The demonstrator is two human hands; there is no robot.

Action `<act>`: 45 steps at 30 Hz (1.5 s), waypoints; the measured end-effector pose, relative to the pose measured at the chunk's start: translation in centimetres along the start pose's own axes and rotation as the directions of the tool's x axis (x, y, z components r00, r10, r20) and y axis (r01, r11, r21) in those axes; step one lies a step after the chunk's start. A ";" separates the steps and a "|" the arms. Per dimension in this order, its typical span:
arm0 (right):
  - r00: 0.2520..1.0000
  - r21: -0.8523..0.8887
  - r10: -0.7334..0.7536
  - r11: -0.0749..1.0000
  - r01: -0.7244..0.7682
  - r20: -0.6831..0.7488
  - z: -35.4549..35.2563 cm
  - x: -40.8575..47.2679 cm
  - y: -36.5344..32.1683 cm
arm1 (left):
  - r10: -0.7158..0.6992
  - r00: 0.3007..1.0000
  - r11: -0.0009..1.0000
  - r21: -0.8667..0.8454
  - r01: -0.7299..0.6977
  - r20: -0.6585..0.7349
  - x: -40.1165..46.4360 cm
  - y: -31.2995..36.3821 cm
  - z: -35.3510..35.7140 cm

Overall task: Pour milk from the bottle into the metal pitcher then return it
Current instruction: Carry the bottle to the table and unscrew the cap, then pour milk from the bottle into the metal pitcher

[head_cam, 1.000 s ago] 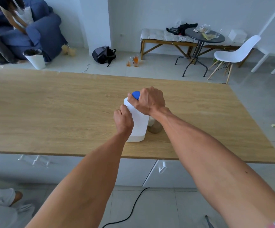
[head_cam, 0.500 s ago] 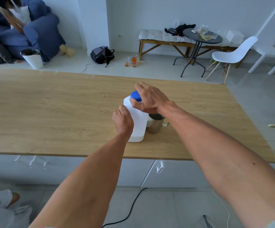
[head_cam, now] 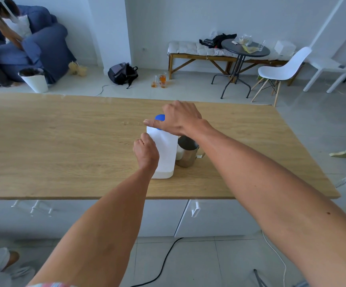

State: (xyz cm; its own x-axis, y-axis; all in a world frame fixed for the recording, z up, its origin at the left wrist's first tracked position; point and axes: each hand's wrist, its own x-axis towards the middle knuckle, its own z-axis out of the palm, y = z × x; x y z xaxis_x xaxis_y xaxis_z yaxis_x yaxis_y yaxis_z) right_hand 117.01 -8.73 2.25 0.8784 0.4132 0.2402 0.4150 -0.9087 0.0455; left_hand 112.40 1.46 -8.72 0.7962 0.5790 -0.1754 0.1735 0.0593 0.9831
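Note:
A white plastic milk bottle (head_cam: 166, 154) stands upright on the wooden table (head_cam: 64, 146), near the front edge. My left hand (head_cam: 146, 153) grips its left side. My right hand (head_cam: 178, 119) wraps over its blue cap (head_cam: 159, 117), thumb stretched out to the left. Right beside the bottle stands the metal pitcher (head_cam: 187, 154), its handle pointing right; my right forearm passes just above it.
The table's front edge runs just below the bottle. On the floor behind are a backpack (head_cam: 123, 74), drink glasses (head_cam: 160, 80), a round black table (head_cam: 244, 51), a white chair (head_cam: 283, 69), a bench and a blue armchair.
My right hand has turned on the blue cap, its fingers swinging round and the thumb now pointing left. The pitcher has come into view beside the bottle. The left hand stays put.

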 end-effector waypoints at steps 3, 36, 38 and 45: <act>0.996 0.057 -0.057 0.997 0.053 0.069 -0.2 0.1 -0.3 | -0.033 0.999 0.998 -0.060 0.034 0.013 -0.5 0.5 -0.1; 0.654 0.682 0.693 0.322 -0.657 0.303 18.2 -16.1 4.7 | -0.041 0.999 0.994 -0.103 0.041 0.000 0.6 -0.5 0.2; 0.651 0.626 0.696 0.369 -0.687 0.304 19.0 -16.2 4.6 | -0.045 0.999 0.992 -0.114 0.044 -0.003 0.7 -0.6 0.3; 0.633 0.533 0.705 0.418 -0.736 0.321 19.2 -16.3 4.2 | -0.042 0.999 0.992 -0.117 0.041 -0.004 0.9 -0.7 0.3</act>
State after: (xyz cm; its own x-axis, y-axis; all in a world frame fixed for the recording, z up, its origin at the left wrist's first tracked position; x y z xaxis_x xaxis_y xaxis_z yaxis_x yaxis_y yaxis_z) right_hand 109.04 -18.14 -20.07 0.9243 -0.3599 -0.1269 -0.3464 -0.6515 -0.6749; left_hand 113.15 1.72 -9.57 0.7858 0.5795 -0.2161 0.1367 0.1780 0.9745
